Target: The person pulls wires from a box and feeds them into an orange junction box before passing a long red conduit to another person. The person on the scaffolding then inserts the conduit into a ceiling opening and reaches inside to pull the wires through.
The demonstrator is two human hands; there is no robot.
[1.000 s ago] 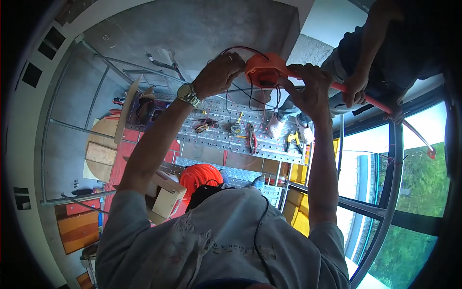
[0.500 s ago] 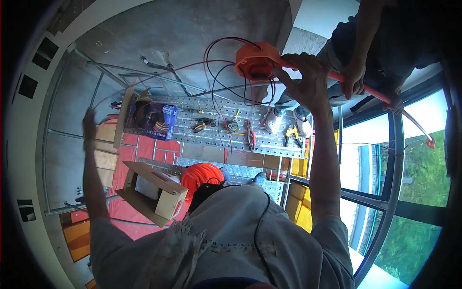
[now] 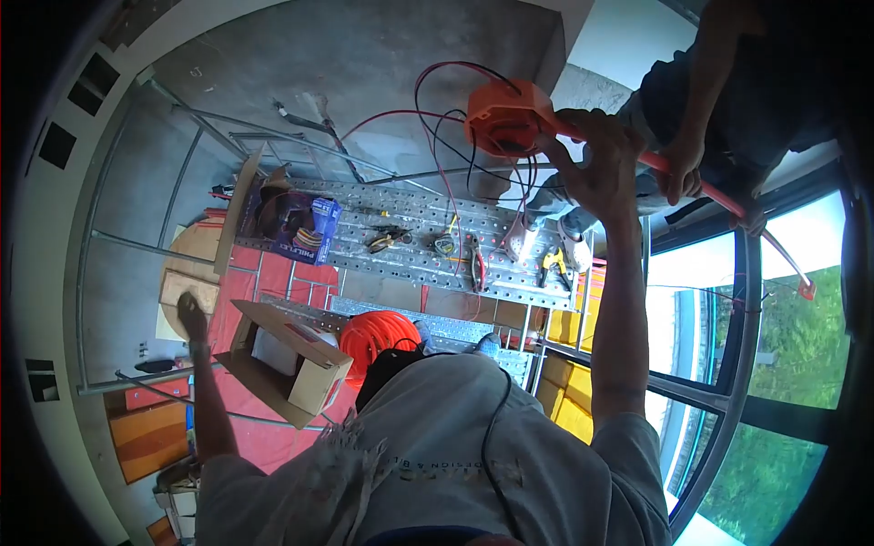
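At upper right, my right hand (image 3: 601,164) is wrapped round an orange conduit (image 3: 655,162) beside its octagonal orange junction box (image 3: 510,114). Black and red wires loop out of the box. One red wire (image 3: 391,113) runs left from it and fades from sight against the grey wall. My left hand (image 3: 191,317), small and blurred at the left, looks closed; the earlier view shows this red wire reaching it. Farther along the conduit, another person's hand (image 3: 681,168) grips it, with a second hand (image 3: 751,217) nearer its end.
A perforated metal scaffold plank (image 3: 410,205) carries a blue wire box (image 3: 309,232), pliers (image 3: 477,264), a tape measure (image 3: 444,244) and yellow-handled cutters (image 3: 553,267). The other person's shoes (image 3: 521,238) stand there. An open cardboard box (image 3: 319,382) and orange coil (image 3: 378,337) lie nearer me. Windows (image 3: 692,318) line the right.
My left hand has moved down and slightly right. The junction box, conduit and my right hand have shifted a little right and down in view.
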